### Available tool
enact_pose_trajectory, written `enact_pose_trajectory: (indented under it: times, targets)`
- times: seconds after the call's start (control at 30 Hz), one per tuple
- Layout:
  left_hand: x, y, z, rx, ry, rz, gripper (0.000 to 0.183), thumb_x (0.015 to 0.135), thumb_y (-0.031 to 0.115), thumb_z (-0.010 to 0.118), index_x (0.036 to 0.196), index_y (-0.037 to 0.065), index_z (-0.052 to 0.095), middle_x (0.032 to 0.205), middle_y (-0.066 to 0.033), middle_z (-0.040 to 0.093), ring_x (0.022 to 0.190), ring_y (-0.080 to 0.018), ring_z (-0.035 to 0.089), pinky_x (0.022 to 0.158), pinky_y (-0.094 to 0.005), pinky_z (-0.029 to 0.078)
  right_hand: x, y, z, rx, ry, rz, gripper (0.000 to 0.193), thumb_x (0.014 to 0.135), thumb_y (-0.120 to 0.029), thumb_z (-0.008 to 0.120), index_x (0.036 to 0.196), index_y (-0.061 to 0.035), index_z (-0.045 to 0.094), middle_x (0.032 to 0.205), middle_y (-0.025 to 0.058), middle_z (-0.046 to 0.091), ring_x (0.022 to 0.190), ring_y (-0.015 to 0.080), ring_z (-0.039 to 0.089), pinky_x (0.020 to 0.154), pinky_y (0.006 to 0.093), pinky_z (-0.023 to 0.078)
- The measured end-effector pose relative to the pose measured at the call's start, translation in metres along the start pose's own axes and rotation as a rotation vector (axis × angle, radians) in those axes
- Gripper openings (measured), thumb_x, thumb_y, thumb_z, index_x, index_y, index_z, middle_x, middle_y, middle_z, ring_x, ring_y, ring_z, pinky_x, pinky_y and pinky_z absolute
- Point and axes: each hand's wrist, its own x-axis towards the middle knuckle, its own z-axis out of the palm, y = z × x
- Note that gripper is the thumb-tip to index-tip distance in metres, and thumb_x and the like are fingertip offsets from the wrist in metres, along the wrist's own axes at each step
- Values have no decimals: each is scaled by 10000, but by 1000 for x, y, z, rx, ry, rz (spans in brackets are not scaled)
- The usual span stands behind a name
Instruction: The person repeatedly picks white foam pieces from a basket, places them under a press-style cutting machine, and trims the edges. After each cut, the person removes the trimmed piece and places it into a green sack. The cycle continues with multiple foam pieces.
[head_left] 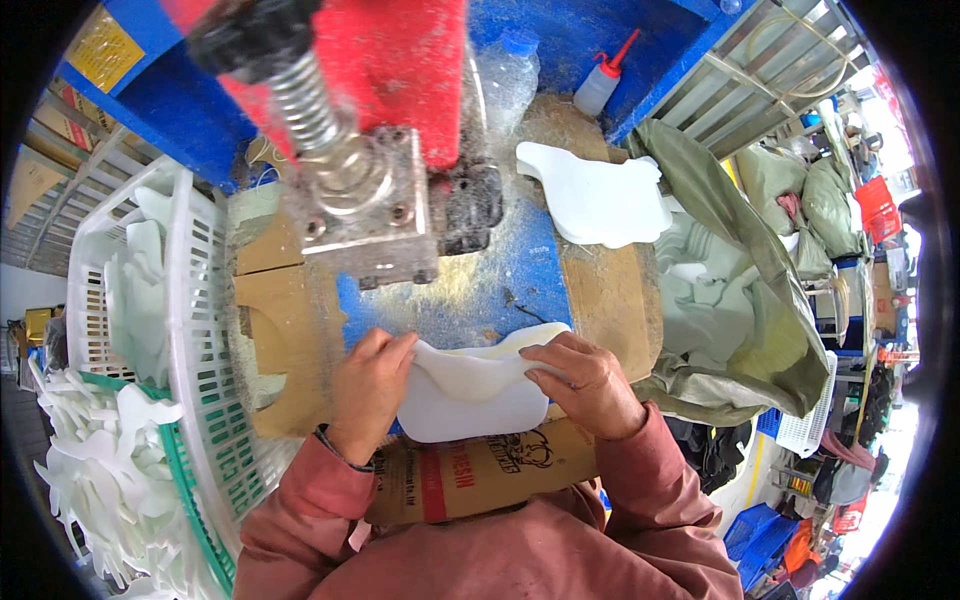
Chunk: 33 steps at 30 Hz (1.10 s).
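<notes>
Taking clock directions from the white piece in hand, brown printed cardboard [555, 450] lies nearest, at six o'clock, over the person's lap. The white piece [465, 410] is just beyond it, in front of the body and at the near edge of the work surface; its upper part curves over in a fold-like sweep, and I cannot tell whether it is one layer or two. At nine o'clock the left hand [370, 385] is curled nearly closed, thumb and fingers pinching its upper left corner. At three o'clock the right hand [590, 380] is likewise closed, gripping its right end. A blue plate [530, 255] dusted with pale powder lies past it at twelve. White offcuts [110, 440] heap up near nine, a white slatted crate [205, 300] stands toward ten, and a green sack [795, 360] with white pieces inside gapes at three. The red machine [395, 80] with its metal head and spring looms at eleven. At one o'clock rests a white cut-out [600, 195], with a red-nozzled bottle [597, 90] farther off
</notes>
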Motion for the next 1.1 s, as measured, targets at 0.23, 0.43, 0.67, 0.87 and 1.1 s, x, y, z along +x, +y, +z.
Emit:
enact_pose_trajectory:
  times: [0.23, 0.43, 0.67, 0.87, 1.1]
  targets:
    - [-2, -1, 3, 1, 47, 19, 200, 865, 42, 763, 1064, 56, 770, 894, -82, 655, 810, -282, 678, 695, -392, 552, -2, 19, 12, 33, 103, -9, 213, 907, -65, 743, 1119, -47, 743, 912, 148, 647, 812, 350, 662, 724, 424, 545]
    - [-1, 1, 2, 5, 58, 18, 197, 854, 44, 773, 1050, 60, 773, 883, -72, 653, 817, -274, 679, 693, -391, 559, 8, 25, 19, -44, 164, 1, 196, 908, -94, 752, 1093, -49, 705, 942, 159, 651, 832, 398, 665, 737, 452, 554]
    - [-1, 3, -1, -10, 16, -6, 202, 885, 17, 751, 1086, 15, 759, 941, -118, 656, 812, -298, 684, 710, -394, 549, 14, 30, 24, -79, 130, 21, 162, 928, -122, 731, 1074, -68, 685, 975, 152, 642, 856, 418, 664, 730, 482, 551]
    - [1, 3, -2, -22, 26, 12, 201, 884, 11, 749, 1085, 12, 758, 934, -114, 653, 802, -296, 681, 707, -398, 548, 17, 32, 29, -173, 116, 13, 142, 942, -139, 710, 1063, -79, 664, 975, 133, 626, 843, 403, 667, 705, 489, 561]
    - [0, 3, -2, -12, 3, 2, 203, 893, 13, 740, 1096, 12, 754, 926, -114, 644, 807, -298, 677, 706, -404, 546, 21, 32, 33, -289, 106, -38, 130, 934, -130, 700, 1047, -90, 649, 974, 111, 609, 846, 366, 680, 674, 476, 571]
